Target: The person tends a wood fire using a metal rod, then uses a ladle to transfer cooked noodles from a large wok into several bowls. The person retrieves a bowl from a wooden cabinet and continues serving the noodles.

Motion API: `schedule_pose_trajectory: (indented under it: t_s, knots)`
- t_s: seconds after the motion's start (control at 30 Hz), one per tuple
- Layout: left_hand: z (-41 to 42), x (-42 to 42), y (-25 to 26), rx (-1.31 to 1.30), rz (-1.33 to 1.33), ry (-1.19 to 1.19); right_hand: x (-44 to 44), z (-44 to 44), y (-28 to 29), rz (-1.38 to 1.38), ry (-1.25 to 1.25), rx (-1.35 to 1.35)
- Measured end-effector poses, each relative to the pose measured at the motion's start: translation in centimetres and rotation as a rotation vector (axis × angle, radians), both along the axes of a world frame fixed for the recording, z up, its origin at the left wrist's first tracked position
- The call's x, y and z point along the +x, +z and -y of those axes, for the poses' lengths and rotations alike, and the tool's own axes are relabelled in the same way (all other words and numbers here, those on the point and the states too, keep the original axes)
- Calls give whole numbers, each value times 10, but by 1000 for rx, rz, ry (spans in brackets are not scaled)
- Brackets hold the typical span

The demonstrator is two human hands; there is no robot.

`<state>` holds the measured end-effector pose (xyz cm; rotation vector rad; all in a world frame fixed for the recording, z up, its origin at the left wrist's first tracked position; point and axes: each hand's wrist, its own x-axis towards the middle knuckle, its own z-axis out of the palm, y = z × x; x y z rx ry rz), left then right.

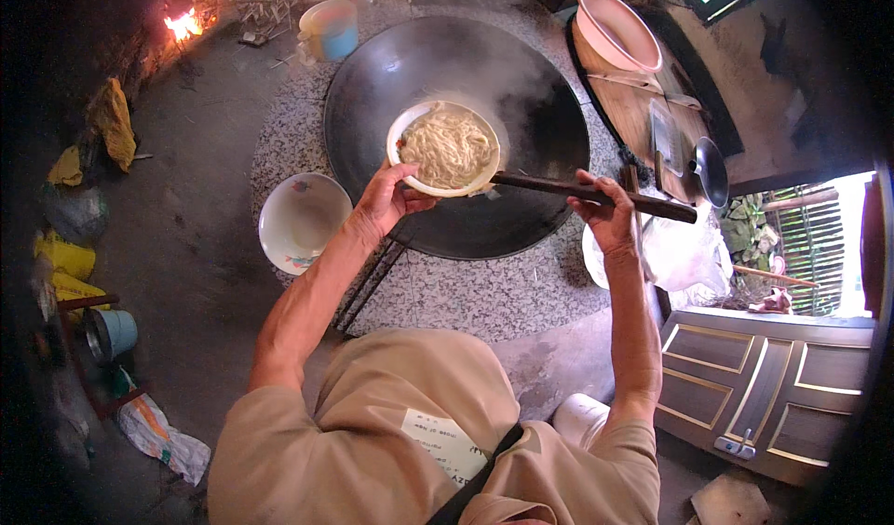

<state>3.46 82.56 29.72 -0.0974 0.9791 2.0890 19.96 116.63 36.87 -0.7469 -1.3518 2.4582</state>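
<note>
My left hand (392,199) grips the near left rim of a round white bowl (493,169), thumb on the rim and fingers beneath. The bowl is filled with pale noodles (450,144), with a bit of red at its left side. My right hand (606,211) is closed around the dark wooden handle (545,184) of a utensil whose working end is hidden beside or under the bowl. Both are over a large dark wok (461,235), from which steam rises. A white bowl with a floral pattern (307,221) rests left of the wok.
Dark chopsticks (374,284) lie on the speckled stove top (447,294). A blue-and-yellow container (330,31) stands behind, left of the wok. On the right, a wooden board (614,109) bears a pink basin (618,29) and knives. A fire (184,25) burns at the far left.
</note>
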Motion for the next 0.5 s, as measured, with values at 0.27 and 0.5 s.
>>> schedule_pose_trajectory:
  t_s: [0.27,0.5]
  knots:
    - [23,4,11,-117,-13,-42,1,4,-21,-183,71,-160]
    - [33,4,14,-170,-56,-56,10,-16,10,-373,34,1]
